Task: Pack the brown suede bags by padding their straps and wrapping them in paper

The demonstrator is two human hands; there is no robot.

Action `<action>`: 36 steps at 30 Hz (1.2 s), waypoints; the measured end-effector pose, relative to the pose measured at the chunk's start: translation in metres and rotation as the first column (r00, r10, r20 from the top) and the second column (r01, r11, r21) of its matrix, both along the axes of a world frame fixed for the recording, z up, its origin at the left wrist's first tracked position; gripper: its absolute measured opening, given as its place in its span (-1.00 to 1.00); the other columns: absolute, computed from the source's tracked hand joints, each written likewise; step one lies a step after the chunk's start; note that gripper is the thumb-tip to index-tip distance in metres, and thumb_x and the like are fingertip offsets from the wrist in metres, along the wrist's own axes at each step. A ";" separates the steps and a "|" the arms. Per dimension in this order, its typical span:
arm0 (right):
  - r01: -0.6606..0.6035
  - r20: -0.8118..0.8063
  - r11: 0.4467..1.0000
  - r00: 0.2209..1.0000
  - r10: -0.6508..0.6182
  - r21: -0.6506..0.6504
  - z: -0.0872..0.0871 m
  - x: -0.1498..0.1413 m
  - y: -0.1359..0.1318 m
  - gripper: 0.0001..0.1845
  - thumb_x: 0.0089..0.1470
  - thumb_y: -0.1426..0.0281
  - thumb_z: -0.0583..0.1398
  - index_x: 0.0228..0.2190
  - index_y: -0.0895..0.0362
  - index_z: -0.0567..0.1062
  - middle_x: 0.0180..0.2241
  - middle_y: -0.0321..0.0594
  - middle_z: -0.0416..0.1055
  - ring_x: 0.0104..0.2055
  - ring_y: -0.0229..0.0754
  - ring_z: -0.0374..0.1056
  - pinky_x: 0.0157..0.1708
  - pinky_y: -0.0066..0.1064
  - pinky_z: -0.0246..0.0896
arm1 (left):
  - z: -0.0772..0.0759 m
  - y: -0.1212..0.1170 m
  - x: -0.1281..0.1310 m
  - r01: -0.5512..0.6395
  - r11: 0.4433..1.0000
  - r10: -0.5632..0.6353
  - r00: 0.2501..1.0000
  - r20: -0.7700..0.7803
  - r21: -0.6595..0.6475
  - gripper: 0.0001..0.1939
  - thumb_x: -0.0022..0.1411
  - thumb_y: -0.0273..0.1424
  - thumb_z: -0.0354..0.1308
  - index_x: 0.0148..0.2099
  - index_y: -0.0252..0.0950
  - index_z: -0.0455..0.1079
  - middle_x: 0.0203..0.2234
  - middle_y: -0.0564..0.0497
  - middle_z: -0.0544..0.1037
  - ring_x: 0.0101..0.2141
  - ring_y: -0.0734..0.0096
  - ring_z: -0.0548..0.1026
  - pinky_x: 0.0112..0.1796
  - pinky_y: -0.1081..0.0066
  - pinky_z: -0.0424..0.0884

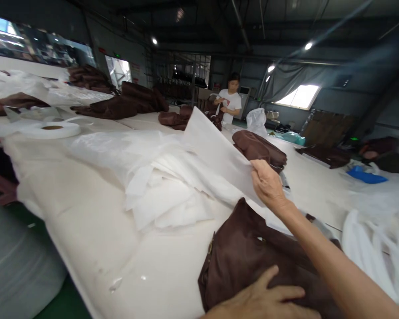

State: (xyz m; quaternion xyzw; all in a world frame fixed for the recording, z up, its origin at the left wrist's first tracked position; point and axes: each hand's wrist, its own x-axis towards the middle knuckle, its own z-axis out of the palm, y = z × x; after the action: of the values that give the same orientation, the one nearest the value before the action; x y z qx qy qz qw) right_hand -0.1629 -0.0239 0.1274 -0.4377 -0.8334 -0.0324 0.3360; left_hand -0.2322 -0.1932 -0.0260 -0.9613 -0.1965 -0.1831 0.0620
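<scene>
My right hand [267, 184] is closed on the edge of a thin white sheet [216, 148], which it holds up at a slant above the table. Below it, a dark brown leather-look article [246, 252] lies on the table, with a small metal fitting at its left edge; whether it is a bag or a garment I cannot tell. Fingers spread, my left hand [262, 299] rests on this brown article and is partly cut off by the lower frame edge. Left of the raised sheet is a loose pile of similar white sheets [169, 199].
On the white table [96, 248] lie a white tape roll [51, 129], more brown articles [257, 146], clear plastic [375, 248] and a blue piece [367, 174]. A co-worker [230, 99] stands across the table. A large white roll [16, 266] stands at the lower left.
</scene>
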 end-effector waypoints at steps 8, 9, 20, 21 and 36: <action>-0.373 -0.425 0.799 0.890 0.165 -0.472 0.079 0.142 -0.131 -0.77 0.05 0.23 0.30 -0.35 0.15 0.57 -0.39 -0.29 0.41 -0.37 -0.24 0.35 -0.41 -0.47 0.23 | 0.011 0.000 0.014 0.090 0.899 -0.007 0.981 0.192 -0.429 -0.31 0.03 -0.29 0.24 0.25 -0.16 0.28 0.21 -0.12 0.36 0.22 -0.05 0.26 0.28 -0.16 -0.04; -0.415 -0.462 0.720 0.875 0.148 -0.556 0.085 0.156 -0.151 -0.78 0.04 0.23 0.32 -0.37 0.15 0.59 -0.40 -0.29 0.41 -0.38 -0.25 0.35 -0.44 -0.48 0.23 | 0.011 0.000 0.015 0.092 0.888 0.002 0.979 0.204 -0.451 -0.37 0.04 -0.30 0.23 0.21 -0.19 0.34 0.18 -0.13 0.39 0.19 -0.05 0.30 0.26 -0.09 0.05; -0.528 -0.501 0.012 0.813 0.297 -0.849 0.028 0.219 -0.272 -0.63 0.03 0.16 0.36 -0.26 0.21 0.68 -0.48 -0.25 0.40 -0.41 -0.32 0.29 -0.34 -0.51 0.20 | 0.075 0.036 0.016 0.068 0.566 -0.061 0.997 0.041 -0.822 -0.53 0.25 -0.29 0.17 0.21 -0.16 0.36 0.23 -0.08 0.35 0.28 0.16 0.21 0.31 -0.03 -0.16; -0.526 -0.506 -0.009 0.813 0.289 -0.850 0.021 0.220 -0.273 -0.62 0.00 0.15 0.38 -0.27 0.20 0.68 -0.48 -0.26 0.39 -0.42 -0.33 0.29 -0.36 -0.51 0.19 | 0.082 0.043 0.017 0.074 0.532 -0.088 0.996 0.033 -0.844 -0.54 0.25 -0.27 0.18 0.20 -0.16 0.38 0.23 -0.07 0.37 0.26 0.19 0.25 0.30 0.08 -0.03; 0.141 0.330 0.985 0.929 -0.166 0.097 -0.067 0.192 -0.242 -0.62 0.35 0.38 0.01 -0.50 0.10 0.43 -0.55 -0.29 0.26 -0.53 -0.22 0.18 -0.47 -0.33 -0.05 | 0.122 0.079 0.044 -0.125 0.322 -0.194 0.962 -0.194 -0.938 -0.69 -0.01 -0.48 0.17 -0.17 -0.29 0.56 -0.36 0.13 0.60 -0.32 0.38 0.49 -0.27 0.49 0.36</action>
State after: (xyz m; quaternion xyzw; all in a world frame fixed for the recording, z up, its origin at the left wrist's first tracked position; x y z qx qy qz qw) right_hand 0.0292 -0.2655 0.0600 -0.4771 -0.8400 -0.1629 0.2006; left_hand -0.1883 -0.1138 0.0958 -0.8358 -0.2349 0.0976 -0.4866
